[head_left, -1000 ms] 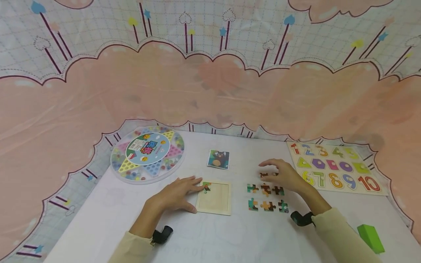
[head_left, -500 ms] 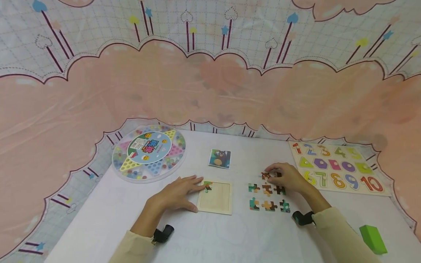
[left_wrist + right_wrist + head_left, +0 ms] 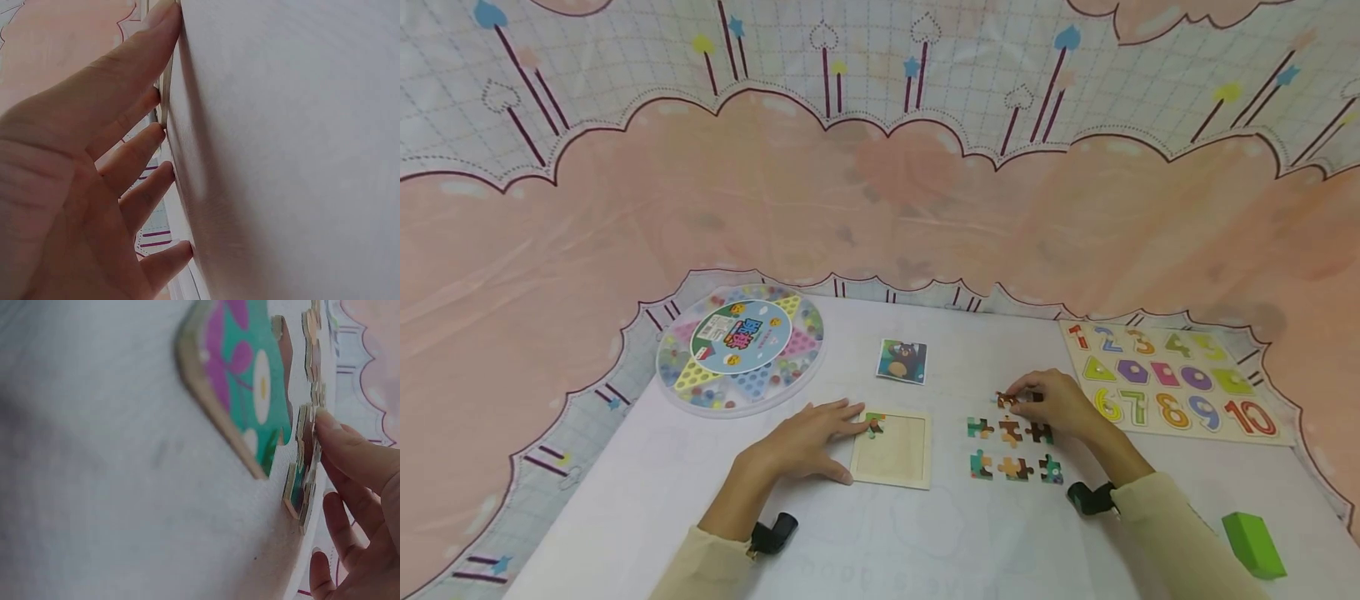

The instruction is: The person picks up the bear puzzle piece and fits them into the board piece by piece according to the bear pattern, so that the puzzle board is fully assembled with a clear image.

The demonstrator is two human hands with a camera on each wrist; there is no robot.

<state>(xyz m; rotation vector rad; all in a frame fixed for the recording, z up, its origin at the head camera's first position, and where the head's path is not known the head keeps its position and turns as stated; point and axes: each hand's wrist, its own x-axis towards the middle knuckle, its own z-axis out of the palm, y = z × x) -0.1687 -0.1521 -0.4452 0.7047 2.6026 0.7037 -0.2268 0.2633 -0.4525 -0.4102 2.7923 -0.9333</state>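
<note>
Now pinching brown pc w/ R hand, vs holding fingers spread over it 1 s ago; still resting L hand, fingers extended, on L edge of tray. Showing reddish-brown print, part hidden by hand, sitting beyond rows of loose pcs, flat, knobbed, w/ woody edges, R of pale square tray.
</note>
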